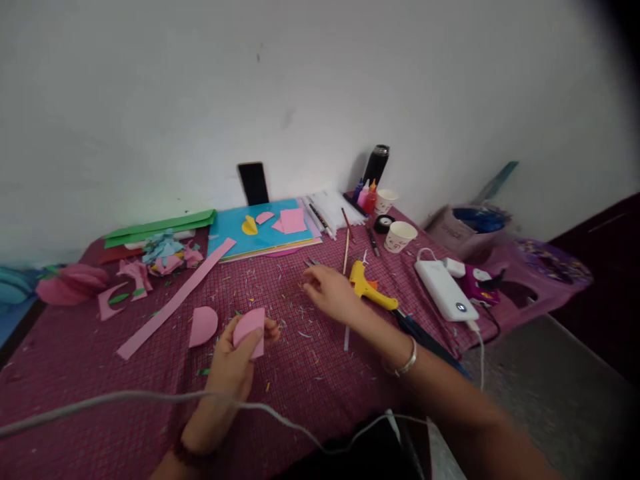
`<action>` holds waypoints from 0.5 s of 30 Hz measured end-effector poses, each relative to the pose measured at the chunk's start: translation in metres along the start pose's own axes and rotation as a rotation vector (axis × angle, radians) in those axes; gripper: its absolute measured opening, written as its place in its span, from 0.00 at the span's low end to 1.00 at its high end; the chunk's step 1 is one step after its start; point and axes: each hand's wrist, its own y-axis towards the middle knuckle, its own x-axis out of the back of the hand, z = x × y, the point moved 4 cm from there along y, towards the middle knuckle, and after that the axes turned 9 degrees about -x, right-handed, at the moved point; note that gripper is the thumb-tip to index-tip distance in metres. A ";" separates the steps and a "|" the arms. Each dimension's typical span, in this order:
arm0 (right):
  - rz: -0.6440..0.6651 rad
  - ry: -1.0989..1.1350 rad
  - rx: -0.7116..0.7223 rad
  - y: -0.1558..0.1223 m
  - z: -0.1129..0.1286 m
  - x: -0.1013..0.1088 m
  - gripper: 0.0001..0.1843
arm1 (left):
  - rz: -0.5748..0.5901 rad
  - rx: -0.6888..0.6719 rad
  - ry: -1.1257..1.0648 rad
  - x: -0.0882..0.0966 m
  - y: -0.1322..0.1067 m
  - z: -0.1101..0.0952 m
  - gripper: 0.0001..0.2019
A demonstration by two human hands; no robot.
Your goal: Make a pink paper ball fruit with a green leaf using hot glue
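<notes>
My left hand [235,363] pinches a folded pink paper piece [250,329] just above the maroon checked cloth [310,373]. A second pink half-round piece [203,325] lies flat just left of it. My right hand [327,292] reaches forward over the cloth with fingers loosely curled and apart, holding nothing. It hovers next to scissors [313,263] and a yellow glue gun [370,288]. A silver bangle sits on my right wrist.
A long pink strip [175,301], paper scraps [160,257] and green sheets [160,227] lie at left. Blue paper [260,230], a phone [253,183], a flask [376,164], glue bottles [365,195], two paper cups [399,235] stand behind. A white power bank [443,289] lies at right. A cable [150,397] crosses in front.
</notes>
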 end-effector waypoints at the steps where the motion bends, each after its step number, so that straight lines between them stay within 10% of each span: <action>1: -0.030 -0.071 -0.040 0.007 -0.011 0.009 0.13 | 0.018 0.023 -0.027 -0.002 0.000 -0.002 0.14; 10: -0.023 -0.253 -0.196 0.039 -0.042 0.018 0.16 | 0.011 0.185 -0.190 -0.002 -0.004 -0.016 0.11; 15: -0.106 0.006 -0.145 0.045 -0.035 0.065 0.18 | 0.010 0.259 -0.264 -0.003 -0.007 -0.027 0.18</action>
